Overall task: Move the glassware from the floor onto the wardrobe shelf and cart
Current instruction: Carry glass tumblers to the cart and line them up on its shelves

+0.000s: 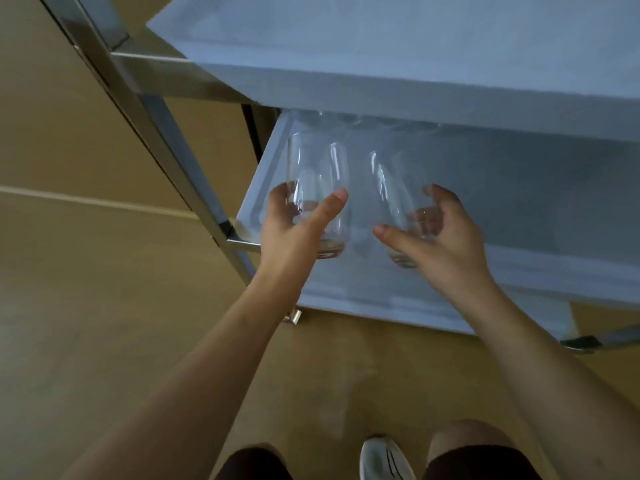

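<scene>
The glass in my left hand is clear and smooth, a glossy tumbler with bright streaks of light down its wall and a thick see-through base. The glass my right hand holds is the same clear, shiny stuff, thin-walled and hard to tell from what lies behind it. The cart has a frame of square metal tube, polished and mirror-like, throwing back brown tones. Its shelves look like smooth white plastic with a dull satin sheen and a raised moulded rim. The floor looks like matt, pale brown wood-look boards. My shoe is white with a slight sheen.
</scene>
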Demonstrator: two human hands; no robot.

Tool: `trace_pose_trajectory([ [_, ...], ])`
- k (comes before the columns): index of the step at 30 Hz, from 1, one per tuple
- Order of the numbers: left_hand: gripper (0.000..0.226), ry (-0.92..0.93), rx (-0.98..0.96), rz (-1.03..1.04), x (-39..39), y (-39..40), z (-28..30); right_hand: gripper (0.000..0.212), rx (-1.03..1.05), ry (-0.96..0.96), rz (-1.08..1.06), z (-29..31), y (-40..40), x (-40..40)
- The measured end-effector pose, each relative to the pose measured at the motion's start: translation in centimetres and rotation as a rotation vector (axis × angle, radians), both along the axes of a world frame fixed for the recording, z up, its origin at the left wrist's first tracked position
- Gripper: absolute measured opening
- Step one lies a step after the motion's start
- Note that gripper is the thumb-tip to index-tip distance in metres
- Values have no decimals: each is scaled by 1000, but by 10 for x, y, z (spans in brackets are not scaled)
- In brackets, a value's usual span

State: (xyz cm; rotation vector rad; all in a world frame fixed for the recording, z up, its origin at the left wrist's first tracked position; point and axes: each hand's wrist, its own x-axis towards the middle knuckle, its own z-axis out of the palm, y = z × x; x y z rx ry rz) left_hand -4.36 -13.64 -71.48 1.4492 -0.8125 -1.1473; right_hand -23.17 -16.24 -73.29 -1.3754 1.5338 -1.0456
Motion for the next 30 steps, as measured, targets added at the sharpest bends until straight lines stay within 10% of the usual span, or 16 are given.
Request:
trace_pose_trajectory([
  [30,99,-307,-317,-185,-66,-84,-66,87,-336,150,-327,-57,-88,-80],
])
